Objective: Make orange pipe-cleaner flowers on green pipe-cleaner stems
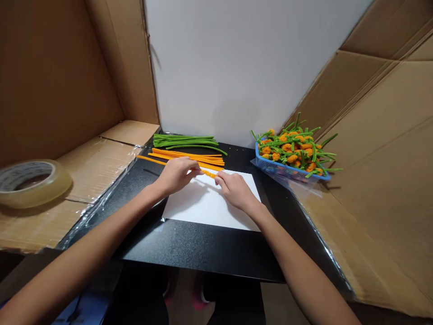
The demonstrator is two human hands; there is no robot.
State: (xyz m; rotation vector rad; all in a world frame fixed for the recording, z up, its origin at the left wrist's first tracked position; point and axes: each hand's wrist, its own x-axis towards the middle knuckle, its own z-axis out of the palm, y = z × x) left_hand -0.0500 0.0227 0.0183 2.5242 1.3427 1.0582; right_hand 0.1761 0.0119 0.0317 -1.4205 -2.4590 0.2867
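Between my two hands, above a white sheet (206, 203), runs an orange fuzzy stem (209, 174) that looks twisted or coiled in its middle part. My left hand (181, 174) pinches it, and a straight orange length sticks out beyond this hand to the left. The fingers of my right hand (234, 187) are closed on the coiled part's right end. Behind the hands lies a bundle of orange stems (189, 155), and farther back a bundle of green stems (186, 141).
A blue basket (287, 170) at the back right holds several orange pieces with green stems poking out past its rim. A roll of clear tape (61, 183) lies on cardboard at the left. Cardboard walls flank the black table (189, 243).
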